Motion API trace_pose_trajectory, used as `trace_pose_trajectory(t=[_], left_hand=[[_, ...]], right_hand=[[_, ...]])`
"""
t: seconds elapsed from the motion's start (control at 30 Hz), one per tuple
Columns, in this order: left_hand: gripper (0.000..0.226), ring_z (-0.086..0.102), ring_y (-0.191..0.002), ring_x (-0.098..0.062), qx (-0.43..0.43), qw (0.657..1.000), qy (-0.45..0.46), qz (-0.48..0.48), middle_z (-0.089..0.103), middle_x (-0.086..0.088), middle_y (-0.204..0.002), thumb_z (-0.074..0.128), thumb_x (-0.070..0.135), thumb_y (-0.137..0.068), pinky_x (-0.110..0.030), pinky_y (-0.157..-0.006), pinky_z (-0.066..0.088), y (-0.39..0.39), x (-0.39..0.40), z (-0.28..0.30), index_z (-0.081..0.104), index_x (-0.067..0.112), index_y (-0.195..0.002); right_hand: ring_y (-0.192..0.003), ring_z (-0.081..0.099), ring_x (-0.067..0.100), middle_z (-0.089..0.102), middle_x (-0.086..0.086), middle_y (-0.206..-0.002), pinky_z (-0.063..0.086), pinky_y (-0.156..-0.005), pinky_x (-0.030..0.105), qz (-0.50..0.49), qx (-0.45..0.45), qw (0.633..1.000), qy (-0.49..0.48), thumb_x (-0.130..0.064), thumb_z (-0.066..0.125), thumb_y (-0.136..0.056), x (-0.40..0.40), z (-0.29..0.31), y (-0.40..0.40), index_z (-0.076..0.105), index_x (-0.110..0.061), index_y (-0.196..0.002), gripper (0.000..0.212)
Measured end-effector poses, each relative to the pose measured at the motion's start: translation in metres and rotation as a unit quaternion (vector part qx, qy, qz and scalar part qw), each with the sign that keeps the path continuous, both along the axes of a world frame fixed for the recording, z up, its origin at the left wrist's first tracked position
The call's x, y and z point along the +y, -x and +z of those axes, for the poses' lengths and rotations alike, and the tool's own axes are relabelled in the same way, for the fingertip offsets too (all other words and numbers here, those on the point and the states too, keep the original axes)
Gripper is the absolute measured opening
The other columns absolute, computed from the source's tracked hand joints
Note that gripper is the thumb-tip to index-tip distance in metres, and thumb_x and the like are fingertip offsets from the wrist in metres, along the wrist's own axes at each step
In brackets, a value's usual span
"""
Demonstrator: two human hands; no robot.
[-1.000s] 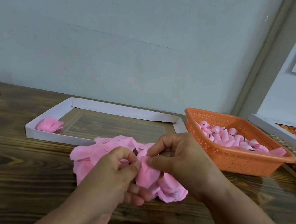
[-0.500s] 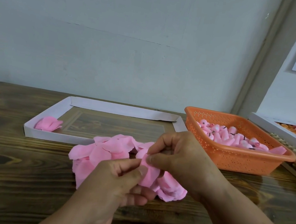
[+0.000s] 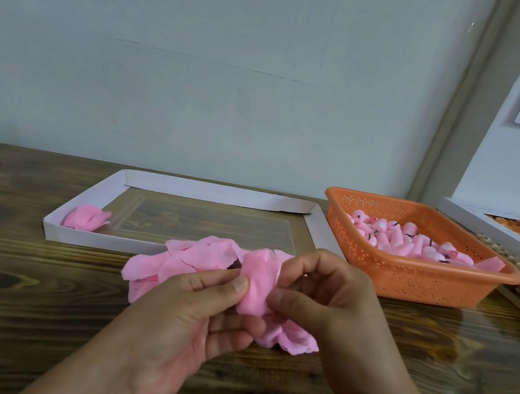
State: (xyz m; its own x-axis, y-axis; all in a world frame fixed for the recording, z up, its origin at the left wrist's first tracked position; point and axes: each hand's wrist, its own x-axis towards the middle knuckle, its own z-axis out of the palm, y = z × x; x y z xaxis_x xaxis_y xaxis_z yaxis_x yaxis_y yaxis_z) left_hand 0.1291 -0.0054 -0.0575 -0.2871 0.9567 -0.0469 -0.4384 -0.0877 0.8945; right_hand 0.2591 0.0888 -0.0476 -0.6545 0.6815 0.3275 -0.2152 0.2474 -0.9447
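We hold 1 petal (image 3: 257, 285) pinched between both hands, just above the pile (image 3: 198, 255) of loose ones at the middle of the bench (image 3: 26, 281). The left hand (image 3: 190, 313) nips its 9 o'clock edge between thumb and forefinger, and the right hand (image 3: 327, 301) curls thumb and fingertips round its 3 o'clock edge. We judge that we are rolling it into shape, perhaps round a bud, though anything inside is hidden. To do this well, we should anchor the edge with the left thumb while the right fingers draw the petal round snugly. We should press lightly so the thin stuff neither tears nor creases, and lift clear of the pile so no stray petal gets caught in. The basket (image 3: 406, 282) of buds (image 3: 404, 242) sits at 2 o'clock, and the tray (image 3: 187, 188) with 1 flower (image 3: 87, 217) at 11 o'clock.
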Motion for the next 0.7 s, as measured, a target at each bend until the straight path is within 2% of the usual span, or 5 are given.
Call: trace_pose_trajectory(t=[0.23,0.37,0.53,0.63,0.7], left_hand=[[0.023,0.065,-0.052,-0.017,0.001,1.000,-0.001,-0.013,0.069,-0.015,-0.070,0.063,0.016,-0.069,-0.022,-0.044,0.052,0.000,0.000,0.000,0.077,0.003,-0.082],[0.018,0.065,-0.050,-0.017,0.009,1.000,-0.007,-0.008,0.068,-0.014,-0.066,0.064,0.017,-0.066,-0.023,-0.044,0.052,-0.001,-0.001,0.003,0.077,0.007,-0.073],[0.017,0.065,-0.049,-0.018,0.014,1.000,-0.009,-0.008,0.068,-0.017,-0.065,0.065,0.016,-0.065,-0.023,-0.043,0.052,-0.002,-0.003,0.005,0.077,0.006,-0.073],[0.015,0.064,-0.047,-0.018,0.010,1.000,-0.005,-0.015,0.066,-0.017,-0.062,0.067,0.017,-0.062,-0.022,-0.042,0.051,-0.004,-0.004,0.006,0.077,0.007,-0.068],[0.014,0.063,-0.046,-0.018,0.005,1.000,-0.004,-0.018,0.065,-0.017,-0.059,0.067,0.017,-0.060,-0.022,-0.040,0.050,-0.005,-0.005,0.007,0.076,0.008,-0.065]], right_hand=[[-0.058,0.058,0.027,0.061,0.021,-0.064,0.049,-0.052,0.037,-0.038,-0.001,0.996,-0.081,-0.006,0.079,-0.061,-0.012,0.002,0.001,0.061,-0.012,-0.072,0.022],[-0.058,0.058,0.020,0.063,0.012,-0.064,0.050,-0.053,0.033,-0.076,-0.005,0.990,-0.115,-0.010,0.081,-0.059,-0.016,0.002,0.000,0.062,-0.017,-0.074,0.025],[-0.043,0.052,0.024,0.058,0.016,-0.053,0.043,-0.041,0.031,-0.083,0.030,0.986,-0.138,0.007,0.067,-0.077,-0.016,0.005,0.000,0.061,-0.008,-0.072,0.017],[-0.045,0.054,0.032,0.058,0.018,-0.055,0.043,-0.040,0.038,-0.104,0.040,0.980,-0.166,0.008,0.062,-0.078,-0.016,0.002,0.000,0.060,-0.008,-0.071,0.017],[-0.045,0.054,0.023,0.060,0.009,-0.059,0.045,-0.042,0.036,-0.144,0.045,0.967,-0.207,0.000,0.061,-0.076,-0.014,-0.002,0.003,0.058,-0.015,-0.069,0.017]])
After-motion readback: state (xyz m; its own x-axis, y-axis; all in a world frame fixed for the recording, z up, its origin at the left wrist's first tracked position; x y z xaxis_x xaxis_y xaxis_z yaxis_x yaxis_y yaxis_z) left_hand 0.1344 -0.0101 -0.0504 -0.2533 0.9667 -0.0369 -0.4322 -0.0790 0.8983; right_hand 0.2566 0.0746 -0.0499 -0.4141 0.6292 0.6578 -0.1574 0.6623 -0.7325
